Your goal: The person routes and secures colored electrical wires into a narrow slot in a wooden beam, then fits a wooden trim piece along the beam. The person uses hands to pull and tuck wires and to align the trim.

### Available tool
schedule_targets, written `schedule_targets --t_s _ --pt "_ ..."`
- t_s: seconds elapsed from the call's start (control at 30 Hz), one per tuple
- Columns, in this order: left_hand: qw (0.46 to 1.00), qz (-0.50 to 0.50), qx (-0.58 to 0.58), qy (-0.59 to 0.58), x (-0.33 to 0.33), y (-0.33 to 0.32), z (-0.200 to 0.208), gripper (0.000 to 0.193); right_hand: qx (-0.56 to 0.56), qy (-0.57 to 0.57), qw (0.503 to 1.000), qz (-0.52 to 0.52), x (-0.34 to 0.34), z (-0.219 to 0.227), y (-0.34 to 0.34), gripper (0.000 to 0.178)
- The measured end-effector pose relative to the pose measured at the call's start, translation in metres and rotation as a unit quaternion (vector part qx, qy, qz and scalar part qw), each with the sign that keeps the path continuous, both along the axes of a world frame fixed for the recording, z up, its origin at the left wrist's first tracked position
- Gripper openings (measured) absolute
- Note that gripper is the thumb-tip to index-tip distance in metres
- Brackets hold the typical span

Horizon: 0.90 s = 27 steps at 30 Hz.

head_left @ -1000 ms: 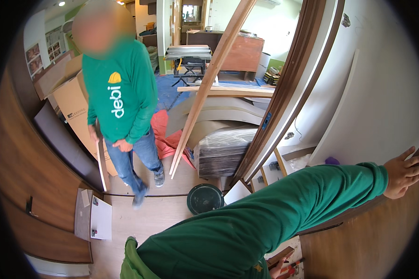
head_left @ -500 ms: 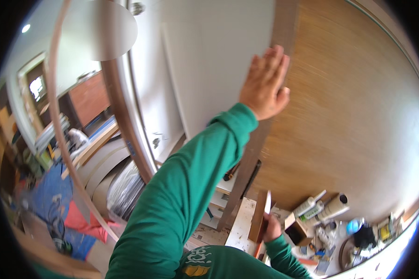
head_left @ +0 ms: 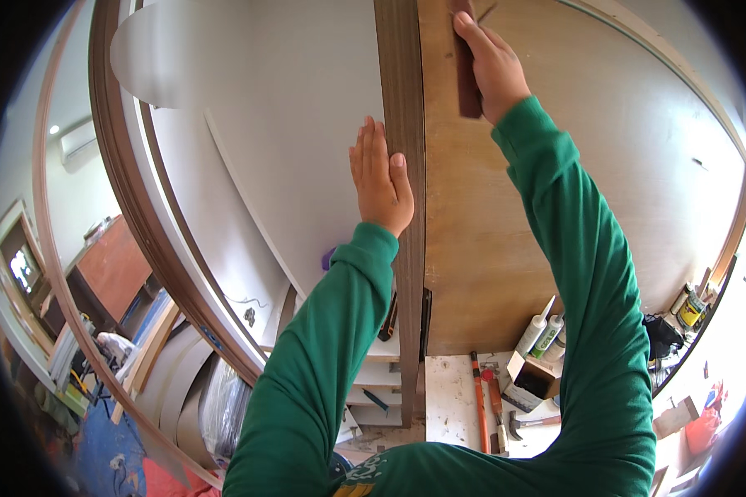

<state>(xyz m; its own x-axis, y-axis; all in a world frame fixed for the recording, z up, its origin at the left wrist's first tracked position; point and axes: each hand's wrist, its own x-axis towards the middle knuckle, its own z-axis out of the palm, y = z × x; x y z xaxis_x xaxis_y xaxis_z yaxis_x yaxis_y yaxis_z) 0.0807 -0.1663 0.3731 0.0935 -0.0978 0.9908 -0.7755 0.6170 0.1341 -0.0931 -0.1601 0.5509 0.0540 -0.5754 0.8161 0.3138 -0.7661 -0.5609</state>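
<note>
My left hand [head_left: 381,182] lies flat, fingers stretched, against the left side of an upright brown wood-grain strip [head_left: 404,248], beside the pale grey panel [head_left: 307,74]. It grips nothing. Higher up and to the right, my right hand [head_left: 499,70] is wrapped round a reddish-brown wooden block [head_left: 467,79]. The block is held lengthwise up and down in front of the tan wooden panel [head_left: 514,240]; whether it touches that panel I cannot tell. Its upper end reaches the top of the picture.
Below stands a white worktop [head_left: 448,406] with an orange-handled tool [head_left: 479,398], a hammer [head_left: 535,422], a small cardboard box [head_left: 532,383] and sealant tubes [head_left: 535,325]. Low shelves [head_left: 381,373] sit beneath my left arm. A brown door frame [head_left: 133,199] rises on the left.
My right hand has risen from the worktop to the upper part of the tan panel, carrying the wooden block. My left hand is still flat by the strip, and the view has shifted right.
</note>
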Motion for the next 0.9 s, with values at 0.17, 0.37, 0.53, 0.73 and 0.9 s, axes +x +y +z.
schedule_targets --t_s 0.17,0.37,0.53,0.73,0.9 --pt "1.0 -0.007 0.0 0.003 -0.001 0.002 -0.001 0.053 0.043 0.0 0.999 0.006 0.014 0.051 -0.002 0.044" --pt "1.0 0.001 -0.003 -0.008 0.002 0.001 -0.001 0.055 0.039 -0.073 0.996 0.04 0.038 0.071 -0.006 0.043" --pt "1.0 -0.031 -0.003 -0.001 0.003 -0.001 0.0 0.056 0.035 -0.046 0.998 -0.006 0.039 0.073 -0.006 0.053" --pt "0.998 -0.059 0.004 0.005 0.004 -0.003 -0.001 0.055 -0.011 -0.035 0.998 -0.059 0.045 0.081 -0.01 0.063" --pt "0.998 -0.065 -0.002 0.002 0.006 -0.004 -0.002 0.054 -0.005 -0.022 0.996 -0.085 0.041 0.057 -0.009 0.063"
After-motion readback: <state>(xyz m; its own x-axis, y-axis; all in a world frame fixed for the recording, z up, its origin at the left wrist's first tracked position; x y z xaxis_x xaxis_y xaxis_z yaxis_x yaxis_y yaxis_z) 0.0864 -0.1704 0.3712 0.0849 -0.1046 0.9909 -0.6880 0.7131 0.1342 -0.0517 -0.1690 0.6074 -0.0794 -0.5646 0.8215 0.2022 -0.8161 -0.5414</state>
